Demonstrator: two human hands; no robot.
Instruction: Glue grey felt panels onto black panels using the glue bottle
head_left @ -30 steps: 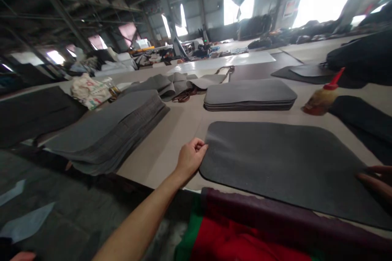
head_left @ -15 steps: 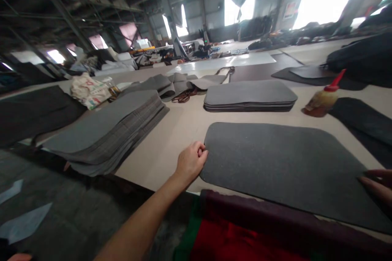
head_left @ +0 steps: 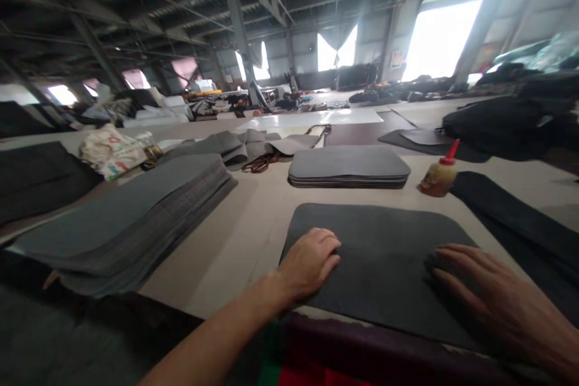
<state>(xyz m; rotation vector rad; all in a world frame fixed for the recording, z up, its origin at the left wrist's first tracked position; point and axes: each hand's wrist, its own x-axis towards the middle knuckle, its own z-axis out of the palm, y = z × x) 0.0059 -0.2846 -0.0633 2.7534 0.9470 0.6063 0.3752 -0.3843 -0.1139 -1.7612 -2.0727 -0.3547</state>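
Note:
A dark grey sheet with rounded corners (head_left: pixel 375 274) lies flat at the table's near edge. My left hand (head_left: pixel 312 259) rests on its left part, palm down, fingers loosely bent and thumb apart. On the right part of the sheet lies my right hand (head_left: pixel 484 280), its fingers stretched out to the left. A dark patch shows at the right fingertips; whether it is shadow or a thing I cannot tell. Behind the sheet sits a neat stack of similar grey pieces (head_left: pixel 348 163). To the right of that stack stands a glue bottle with a red nozzle (head_left: pixel 438 175).
A tall pile of grey sheets (head_left: pixel 126 205) overhangs the table's (head_left: pixel 203 265) near edge on the left. Loose grey scraps (head_left: pixel 217 145) and brown straps (head_left: pixel 261 163) lie behind. Dark fabric (head_left: pixel 520 223) is at the right, a printed cloth bag (head_left: pixel 111 151) at the left.
My left hand has moved from pinching the sheet's left edge onto its top. My right hand has come further into view over the sheet's right part. The view has shifted.

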